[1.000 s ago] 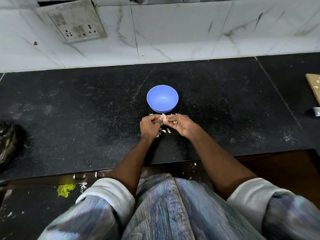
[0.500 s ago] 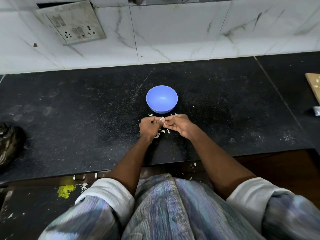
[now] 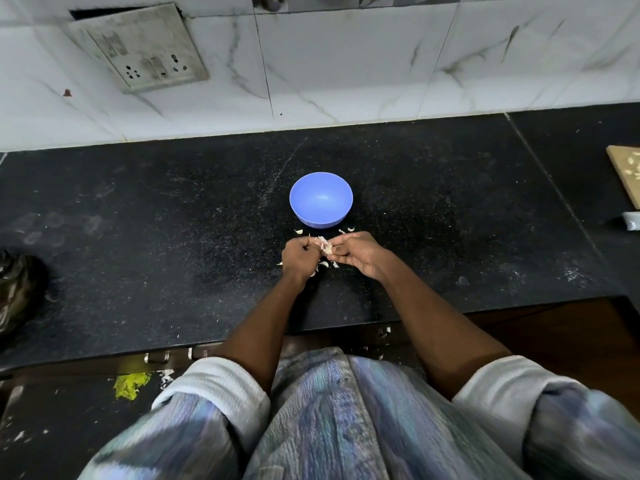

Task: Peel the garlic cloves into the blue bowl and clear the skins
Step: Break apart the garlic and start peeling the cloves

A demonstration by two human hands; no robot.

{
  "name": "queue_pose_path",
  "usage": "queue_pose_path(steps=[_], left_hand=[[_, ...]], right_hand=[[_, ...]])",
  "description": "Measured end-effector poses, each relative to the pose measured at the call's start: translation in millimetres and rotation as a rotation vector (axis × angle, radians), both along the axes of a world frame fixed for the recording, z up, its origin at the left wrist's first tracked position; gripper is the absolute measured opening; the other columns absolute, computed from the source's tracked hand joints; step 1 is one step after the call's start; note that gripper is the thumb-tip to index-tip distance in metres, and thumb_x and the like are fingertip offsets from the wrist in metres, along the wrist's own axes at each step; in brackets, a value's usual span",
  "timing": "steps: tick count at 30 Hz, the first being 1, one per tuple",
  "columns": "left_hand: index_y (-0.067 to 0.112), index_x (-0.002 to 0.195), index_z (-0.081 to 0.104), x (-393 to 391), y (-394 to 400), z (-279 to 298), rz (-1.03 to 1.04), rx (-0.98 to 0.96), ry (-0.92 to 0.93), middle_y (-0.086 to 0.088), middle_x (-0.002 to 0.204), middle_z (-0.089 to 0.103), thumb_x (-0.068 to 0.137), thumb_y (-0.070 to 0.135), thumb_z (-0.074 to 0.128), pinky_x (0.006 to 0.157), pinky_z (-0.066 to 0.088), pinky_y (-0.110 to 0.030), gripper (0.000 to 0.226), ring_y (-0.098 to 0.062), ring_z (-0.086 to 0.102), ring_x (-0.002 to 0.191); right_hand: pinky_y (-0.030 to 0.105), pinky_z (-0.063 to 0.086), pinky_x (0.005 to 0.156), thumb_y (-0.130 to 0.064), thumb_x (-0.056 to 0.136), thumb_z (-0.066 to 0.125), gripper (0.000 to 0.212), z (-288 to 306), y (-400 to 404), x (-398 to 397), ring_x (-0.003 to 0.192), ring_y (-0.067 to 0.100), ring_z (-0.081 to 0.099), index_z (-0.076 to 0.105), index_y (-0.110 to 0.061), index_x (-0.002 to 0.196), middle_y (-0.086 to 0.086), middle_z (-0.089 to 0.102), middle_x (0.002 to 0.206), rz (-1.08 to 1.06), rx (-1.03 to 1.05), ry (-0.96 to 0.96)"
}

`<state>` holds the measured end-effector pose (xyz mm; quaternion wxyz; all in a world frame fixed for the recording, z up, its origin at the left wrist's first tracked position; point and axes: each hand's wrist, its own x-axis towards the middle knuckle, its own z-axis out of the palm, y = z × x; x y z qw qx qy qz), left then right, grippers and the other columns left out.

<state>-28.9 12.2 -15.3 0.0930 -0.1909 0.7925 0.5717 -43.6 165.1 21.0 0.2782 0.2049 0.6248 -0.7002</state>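
Head view: left hand [image 3: 300,252] and right hand [image 3: 358,252] both curl their fingers, pinching one garlic clove [image 3: 325,247] between meeting fingertips. Its long axis cannot be told. Blue bowl [image 3: 321,199] sits just beyond; skins [image 3: 323,265] lie beneath.

Since 0.5 s ago the garlic clove [image 3: 326,246] shows more betw. the fingertips, w/ a pale flap of skin [image 3: 320,241] now sticking up by the left hand [image 3: 300,255], right hand [image 3: 356,252] opened slightly.

Smooth plastic bowl [image 3: 321,199], speckled stone counter [image 3: 173,237]
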Motion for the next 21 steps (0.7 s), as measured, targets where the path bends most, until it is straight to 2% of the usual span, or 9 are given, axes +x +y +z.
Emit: queue_pose_path(steps=[4, 6, 8, 10, 12, 14, 16, 19, 21], left_hand=[[0.007, 0.093, 0.079, 0.2, 5.0, 5.0, 0.087, 0.078, -0.039, -0.005, 0.073, 0.073, 0.101, 0.004, 0.053, 0.047, 0.045, -0.016, 0.027, -0.007, 0.061, 0.055], [0.011, 0.093, 0.079, -1.2, 5.1, 5.0, 0.076, 0.052, -0.016, -0.003, 0.074, 0.075, 0.099, 0.003, 0.055, 0.049, 0.047, -0.019, 0.027, -0.009, 0.063, 0.057], [0.016, 0.094, 0.081, -3.0, 3.7, 4.8, 0.063, 0.02, 0.021, -0.001, 0.078, 0.077, 0.096, 0.004, 0.058, 0.058, 0.055, -0.027, 0.026, -0.013, 0.068, 0.063], [0.022, 0.093, 0.081, -4.7, 2.9, 4.5, 0.051, 0.018, 0.041, 0.002, 0.086, 0.08, 0.095, 0.007, 0.06, 0.074, 0.063, -0.036, 0.026, -0.018, 0.075, 0.078], [0.025, 0.093, 0.081, -4.2, 3.1, 4.9, 0.032, 0.029, 0.056, 0.004, 0.09, 0.08, 0.096, 0.01, 0.061, 0.085, 0.064, -0.039, 0.025, -0.019, 0.077, 0.089], [0.026, 0.092, 0.08, -3.4, 4.6, 5.3, 0.033, 0.035, 0.07, 0.005, 0.091, 0.08, 0.097, 0.012, 0.062, 0.088, 0.063, -0.041, 0.024, -0.019, 0.077, 0.092], [0.025, 0.094, 0.081, -3.2, 5.8, 4.5, 0.039, 0.041, 0.074, 0.005, 0.092, 0.08, 0.099, 0.012, 0.063, 0.088, 0.063, -0.04, 0.022, -0.018, 0.077, 0.091], [0.02, 0.1, 0.081, -3.4, 8.1, 3.4, 0.017, 0.047, 0.096, 0.004, 0.091, 0.08, 0.099, 0.011, 0.063, 0.081, 0.061, -0.035, 0.02, -0.012, 0.072, 0.079], [0.018, 0.101, 0.081, -3.6, 11.0, 4.0, -0.008, 0.066, 0.111, 0.002, 0.09, 0.08, 0.099, 0.008, 0.064, 0.074, 0.058, -0.031, 0.02, -0.008, 0.068, 0.072]], right_hand=[[0.027, 0.062, 0.077, 0.018, 0.088, 0.056, 0.024, 1.6, 1.3, -2.3, 0.092, 0.027, 0.076, 0.074, 0.005, 0.098, 0.021, 0.076, 0.098, -0.032, -0.034, -0.012], [0.028, 0.062, 0.078, 0.016, 0.088, 0.056, 0.022, 3.0, 2.2, -3.8, 0.094, 0.028, 0.076, 0.074, 0.007, 0.099, 0.022, 0.076, 0.099, -0.046, -0.052, -0.019], [0.028, 0.063, 0.074, 0.014, 0.09, 0.055, 0.022, 3.2, 3.4, -4.2, 0.091, 0.027, 0.075, 0.073, 0.008, 0.1, 0.022, 0.076, 0.098, -0.072, -0.063, -0.022], [0.028, 0.063, 0.073, 0.01, 0.093, 0.055, 0.02, 1.6, 5.2, -4.1, 0.091, 0.028, 0.074, 0.072, 0.01, 0.102, 0.022, 0.075, 0.1, -0.1, -0.083, -0.027], [0.029, 0.063, 0.076, 0.009, 0.093, 0.059, 0.017, -0.7, 6.8, -4.0, 0.092, 0.029, 0.075, 0.071, 0.011, 0.105, 0.023, 0.075, 0.101, -0.124, -0.092, -0.025], [0.028, 0.063, 0.075, 0.011, 0.093, 0.062, 0.018, -2.1, 8.2, -3.3, 0.089, 0.03, 0.075, 0.067, 0.015, 0.11, 0.025, 0.074, 0.101, -0.148, -0.08, -0.001], [0.026, 0.062, 0.072, 0.013, 0.094, 0.06, 0.018, -3.6, 8.9, -3.3, 0.088, 0.029, 0.075, 0.065, 0.015, 0.111, 0.027, 0.072, 0.104, -0.159, -0.065, 0.017], [0.024, 0.061, 0.069, 0.012, 0.097, 0.057, 0.009, -1.1, 7.8, -4.0, 0.083, 0.025, 0.074, 0.065, 0.008, 0.099, 0.024, 0.071, 0.096, -0.159, -0.028, 0.038], [0.023, 0.062, 0.07, 0.011, 0.098, 0.057, 0.012, 0.0, 7.2, -5.2, 0.081, 0.024, 0.071, 0.065, 0.005, 0.092, 0.022, 0.069, 0.09, -0.178, -0.02, 0.05]])
